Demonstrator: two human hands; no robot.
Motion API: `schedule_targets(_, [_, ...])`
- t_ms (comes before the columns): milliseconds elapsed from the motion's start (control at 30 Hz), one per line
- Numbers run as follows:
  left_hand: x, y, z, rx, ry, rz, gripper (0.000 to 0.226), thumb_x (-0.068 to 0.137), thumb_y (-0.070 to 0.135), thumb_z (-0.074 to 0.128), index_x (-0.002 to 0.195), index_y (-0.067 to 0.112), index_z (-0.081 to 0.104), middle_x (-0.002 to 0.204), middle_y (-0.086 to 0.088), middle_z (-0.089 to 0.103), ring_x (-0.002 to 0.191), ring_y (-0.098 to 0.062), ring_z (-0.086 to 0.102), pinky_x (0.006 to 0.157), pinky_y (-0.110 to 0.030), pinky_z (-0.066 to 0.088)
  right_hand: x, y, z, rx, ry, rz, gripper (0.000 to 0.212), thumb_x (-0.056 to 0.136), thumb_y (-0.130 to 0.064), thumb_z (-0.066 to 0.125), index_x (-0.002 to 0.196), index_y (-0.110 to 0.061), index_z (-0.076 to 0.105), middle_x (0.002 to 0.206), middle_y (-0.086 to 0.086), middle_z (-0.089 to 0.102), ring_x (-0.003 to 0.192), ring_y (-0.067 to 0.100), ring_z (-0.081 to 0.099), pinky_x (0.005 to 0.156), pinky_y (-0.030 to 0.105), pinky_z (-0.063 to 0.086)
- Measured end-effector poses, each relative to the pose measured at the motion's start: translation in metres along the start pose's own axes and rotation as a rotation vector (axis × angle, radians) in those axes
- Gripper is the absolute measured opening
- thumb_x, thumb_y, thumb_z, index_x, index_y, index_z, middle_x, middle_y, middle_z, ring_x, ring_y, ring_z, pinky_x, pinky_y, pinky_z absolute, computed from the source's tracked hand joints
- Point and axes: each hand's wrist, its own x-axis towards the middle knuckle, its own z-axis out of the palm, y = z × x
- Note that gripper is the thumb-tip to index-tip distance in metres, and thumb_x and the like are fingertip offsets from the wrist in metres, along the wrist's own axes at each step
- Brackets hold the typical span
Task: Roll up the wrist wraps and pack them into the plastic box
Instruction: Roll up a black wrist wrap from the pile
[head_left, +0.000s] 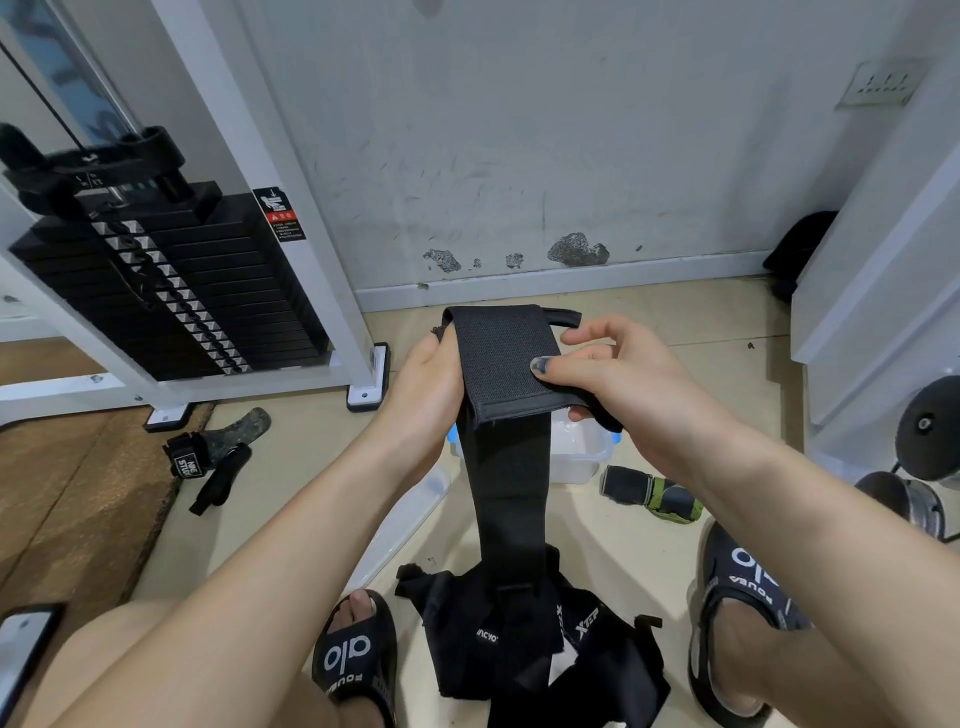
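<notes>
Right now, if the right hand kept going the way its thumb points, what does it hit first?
The right hand points leftward; its thumb already presses the black wrist wrap. Past the wrap, probably the left hand.

A black wrist wrap (506, 415) hangs over a clear plastic box (582, 449) with blue clips; nearby lie a black-and-green wrap (654, 496), black sandals (358, 654) lettered white, a black weight stack (171, 280).
</notes>
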Motion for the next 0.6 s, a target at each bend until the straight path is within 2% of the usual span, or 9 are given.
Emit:
schedule_targets(133, [-0.0018, 0.0021, -0.0001, -0.105, -0.023, -0.067, 0.023, 0.105, 0.033, 0.055, 0.114, 0.016, 0.068, 0.111, -0.004, 0.078, 0.11, -0.022, 0.073, 0.1, -0.038, 0.057, -0.0022, -0.0009, 0.0007, 0.035, 0.001, 0.023, 0.052, 0.083, -0.011, 0.083, 0.125, -0.01, 0.052, 0.089, 0.006, 0.073, 0.055, 0.008, 0.061, 0.052, 0.022, 0.048])
schedule_targets(233, [-0.0043, 0.0075, -0.0025, -0.201, -0.112, -0.115, 0.026, 0.105, 0.024, 0.052, 0.119, 0.01, 0.07, 0.111, -0.007, 0.078, 0.106, -0.023, 0.074, 0.092, -0.034, 0.061, -0.0037, -0.0015, 0.0018, 0.051, -0.015, 0.041, 0.059, 0.083, -0.008, 0.082, 0.132, -0.01, 0.048, 0.093, 0.013, 0.072, 0.051, 0.008, 0.06, 0.05, 0.022, 0.047])
schedule_targets(333, [-0.0056, 0.0092, -0.0039, -0.248, -0.19, -0.14, 0.032, 0.108, 0.023, 0.045, 0.116, 0.008, 0.072, 0.112, -0.008, 0.078, 0.101, -0.02, 0.076, 0.08, -0.03, 0.063, -0.002, -0.0011, 0.0016, 0.03, -0.002, 0.027, 0.059, 0.083, -0.007, 0.081, 0.132, -0.009, 0.048, 0.09, 0.009, 0.072, 0.06, 0.008, 0.064, 0.05, 0.018, 0.049])
schedule_targets(400, [-0.0051, 0.0085, -0.0045, -0.244, -0.195, -0.127, 0.032, 0.109, 0.022, 0.043, 0.114, 0.009, 0.072, 0.111, -0.008, 0.078, 0.1, -0.021, 0.076, 0.083, -0.032, 0.063, -0.0022, -0.0005, 0.0019, -0.037, -0.001, 0.011, 0.056, 0.083, -0.009, 0.082, 0.13, -0.01, 0.051, 0.085, 0.004, 0.07, 0.07, 0.013, 0.065, 0.053, 0.017, 0.049])
schedule_targets(500, [-0.0034, 0.0077, -0.0052, -0.227, -0.206, -0.1, 0.034, 0.108, 0.022, 0.045, 0.126, 0.004, 0.067, 0.12, -0.014, 0.075, 0.113, -0.029, 0.072, 0.098, -0.041, 0.059, -0.002, 0.0012, 0.0028, -0.028, -0.023, 0.013, 0.046, 0.085, -0.009, 0.081, 0.123, -0.008, 0.057, 0.086, 0.006, 0.067, 0.07, 0.015, 0.066, 0.053, 0.016, 0.05])
schedule_targets(567, [-0.0021, 0.007, -0.0061, -0.215, -0.206, -0.091, 0.034, 0.108, 0.022, 0.047, 0.129, 0.004, 0.066, 0.122, -0.015, 0.074, 0.116, -0.03, 0.07, 0.101, -0.043, 0.057, -0.0017, 0.002, 0.0037, -0.003, -0.054, 0.006, 0.037, 0.089, -0.018, 0.078, 0.119, -0.004, 0.064, 0.089, 0.006, 0.068, 0.073, 0.013, 0.067, 0.06, 0.02, 0.055])
schedule_targets(600, [-0.0016, 0.0072, -0.0066, -0.209, -0.204, -0.088, 0.034, 0.108, 0.023, 0.048, 0.13, 0.004, 0.066, 0.122, -0.014, 0.074, 0.116, -0.029, 0.07, 0.101, -0.042, 0.057, -0.0007, 0.003, 0.0035, -0.005, -0.069, -0.002, 0.032, 0.092, -0.023, 0.076, 0.114, -0.003, 0.067, 0.083, 0.001, 0.068, 0.071, 0.01, 0.066, 0.064, 0.022, 0.056])
